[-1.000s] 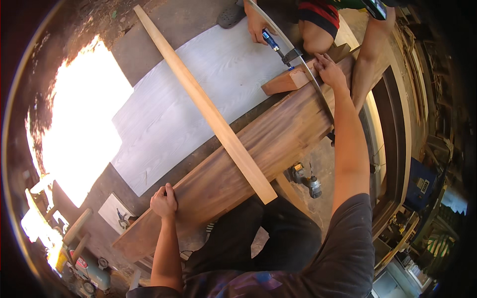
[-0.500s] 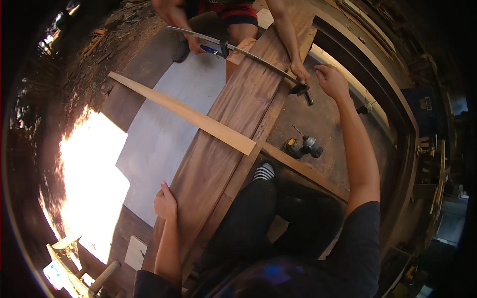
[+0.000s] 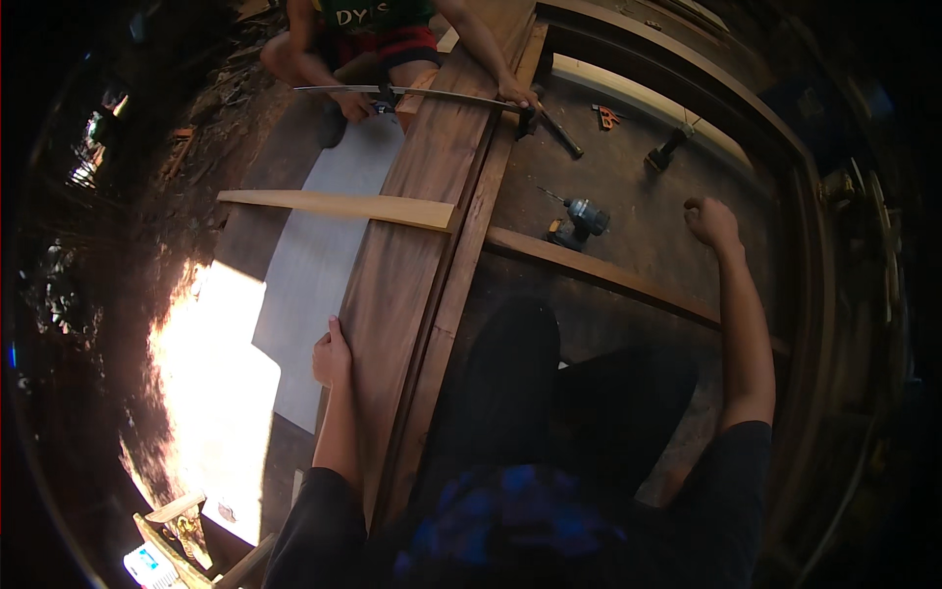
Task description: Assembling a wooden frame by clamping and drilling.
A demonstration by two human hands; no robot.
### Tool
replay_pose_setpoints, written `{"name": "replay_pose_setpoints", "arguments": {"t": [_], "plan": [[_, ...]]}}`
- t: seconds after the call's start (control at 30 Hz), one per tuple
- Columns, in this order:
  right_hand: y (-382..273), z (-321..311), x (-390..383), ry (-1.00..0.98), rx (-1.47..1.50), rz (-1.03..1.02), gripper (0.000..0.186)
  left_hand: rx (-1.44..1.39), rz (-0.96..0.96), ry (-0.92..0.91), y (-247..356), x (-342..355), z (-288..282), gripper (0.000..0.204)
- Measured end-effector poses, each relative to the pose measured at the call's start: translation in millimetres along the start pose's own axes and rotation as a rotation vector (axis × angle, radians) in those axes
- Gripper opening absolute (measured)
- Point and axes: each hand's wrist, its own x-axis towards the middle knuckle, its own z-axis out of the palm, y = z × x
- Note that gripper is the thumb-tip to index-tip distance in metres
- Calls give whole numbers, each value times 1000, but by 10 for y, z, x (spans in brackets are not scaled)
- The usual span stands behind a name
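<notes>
My left hand is closed around the left edge of a wide brown wooden board, thumb upward. A narrower wooden rail runs along the board's right side. My right hand is above the floor inside a dark wooden frame, fingers curled, with nothing showing in it. Across the far end of the board lies a long metal bar clamp. A co-worker's hand is at its handle end, and that person's other hand is at its left part.
A pale wooden strip lies crosswise on the board. Between rail and frame, a cordless drill lies near a crosspiece. Farther off are an orange tool and a black tool. A grey sheet lies left of the board.
My right hand has moved away from the clamp's handle end, back toward me and right. The whole view has shifted. My left hand stays on the board's edge.
</notes>
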Motion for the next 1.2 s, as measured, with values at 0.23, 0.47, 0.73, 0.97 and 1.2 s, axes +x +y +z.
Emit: {"name": "replay_pose_setpoints", "arguments": {"t": [0.23, 0.47, 0.73, 0.97, 1.2], "plan": [[115, 418, -589, -60, 138, -60, 36, -41, -49, 24, 36, -37, -11, 73], [-63, 1634, -1144, -270, 159, -165, 35, -186, 222, 167, 40, -223, 115, 57], [-697, 1678, -1314, 22, 210, -400, 28, -76, 524, 201, 110, -233, 169, 63], [-2111, 1474, -945, 111, 816, -529, 54, -22, 470, 167, 49, -70, 122, 61], [-3829, 455, -444, 260, 561, -795, 68, -57, 487, 143, 157, -35, 76, 60]]}}
